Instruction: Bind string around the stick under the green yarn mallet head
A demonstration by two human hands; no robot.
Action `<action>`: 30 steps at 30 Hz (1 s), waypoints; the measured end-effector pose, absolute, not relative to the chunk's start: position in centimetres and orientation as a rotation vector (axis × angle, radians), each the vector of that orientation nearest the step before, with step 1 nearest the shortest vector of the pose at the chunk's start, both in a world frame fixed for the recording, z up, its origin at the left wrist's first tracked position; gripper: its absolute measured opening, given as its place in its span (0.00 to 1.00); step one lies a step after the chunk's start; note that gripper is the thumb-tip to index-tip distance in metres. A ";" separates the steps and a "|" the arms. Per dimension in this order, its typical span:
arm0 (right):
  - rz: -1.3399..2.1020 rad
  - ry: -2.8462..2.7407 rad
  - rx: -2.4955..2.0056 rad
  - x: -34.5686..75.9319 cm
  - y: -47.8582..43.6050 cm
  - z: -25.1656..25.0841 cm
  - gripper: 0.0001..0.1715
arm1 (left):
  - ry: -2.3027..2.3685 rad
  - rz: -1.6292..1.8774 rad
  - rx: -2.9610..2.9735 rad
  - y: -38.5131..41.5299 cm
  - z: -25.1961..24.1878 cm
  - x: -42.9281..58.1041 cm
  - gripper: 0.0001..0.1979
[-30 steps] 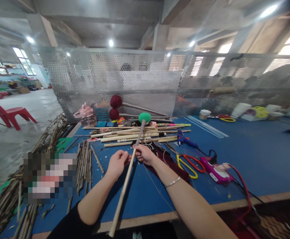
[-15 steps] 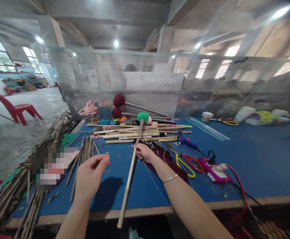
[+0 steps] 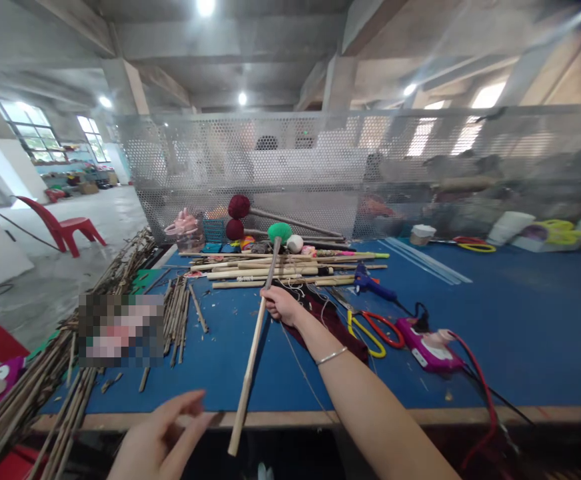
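My right hand is closed round the middle of a long mallet. Its round green head points away from me, the upper shaft looks grey, and the pale wooden end reaches over the table's front edge. My left hand holds nothing at the front edge, lower left, with thumb and fingers apart. Under my right forearm lies a dark red cloth with loose string on it. Beside the cloth are large scissors with one yellow and one red handle.
Pale sticks lie crosswise behind my right hand, near two dark red mallets. Thin twigs and a long branch bundle occupy the left. A blue glue gun and a purple power strip with cords lie right. Perforated metal panels stand behind.
My left hand has moved down and towards me, from above the table to its front edge. My right hand still grips the mallet, nearly unmoved. The view has shifted slightly.
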State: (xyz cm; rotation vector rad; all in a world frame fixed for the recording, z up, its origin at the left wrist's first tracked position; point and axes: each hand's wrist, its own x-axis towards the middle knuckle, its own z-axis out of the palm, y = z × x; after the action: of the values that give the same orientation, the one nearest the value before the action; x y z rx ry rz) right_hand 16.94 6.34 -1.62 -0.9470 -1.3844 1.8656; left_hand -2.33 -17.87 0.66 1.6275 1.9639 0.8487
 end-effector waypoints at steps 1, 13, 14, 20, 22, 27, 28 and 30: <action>1.859 -1.387 -0.939 17.0 6.2 -1.5 0.09 | 1.950 0.917 1.662 -16.0 1.7 -0.9 0.20; 1.777 -1.418 -0.895 17.3 5.9 -0.7 0.11 | 1.702 0.704 1.964 1.8 2.0 4.4 0.16; 1.780 -1.429 -0.879 17.2 6.0 -1.0 0.11 | 1.656 0.706 1.915 2.0 1.6 4.2 0.17; 1.937 -1.447 -0.715 18.0 6.6 -1.4 0.15 | 1.206 0.790 1.358 1.9 0.3 2.9 0.19; 1.981 -1.434 -0.664 18.4 6.7 -1.1 0.16 | 1.067 0.801 1.189 1.7 0.3 2.7 0.19; 1.893 -1.496 -0.723 18.3 6.6 -0.9 0.15 | 0.893 0.794 0.983 1.4 -0.1 2.3 0.19; 1.868 -1.516 -0.737 18.1 6.5 -1.0 0.15 | 0.887 0.776 0.966 1.3 -0.2 2.3 0.19; 1.829 -1.549 -0.756 17.7 6.3 -1.1 0.14 | 0.919 0.752 0.958 1.2 -0.4 2.4 0.18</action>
State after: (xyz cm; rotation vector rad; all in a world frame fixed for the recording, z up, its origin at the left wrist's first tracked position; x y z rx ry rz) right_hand 17.69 6.26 -1.08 -0.7562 -1.5494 1.8289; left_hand 2.39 1.21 -0.41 0.9584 0.9193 0.7525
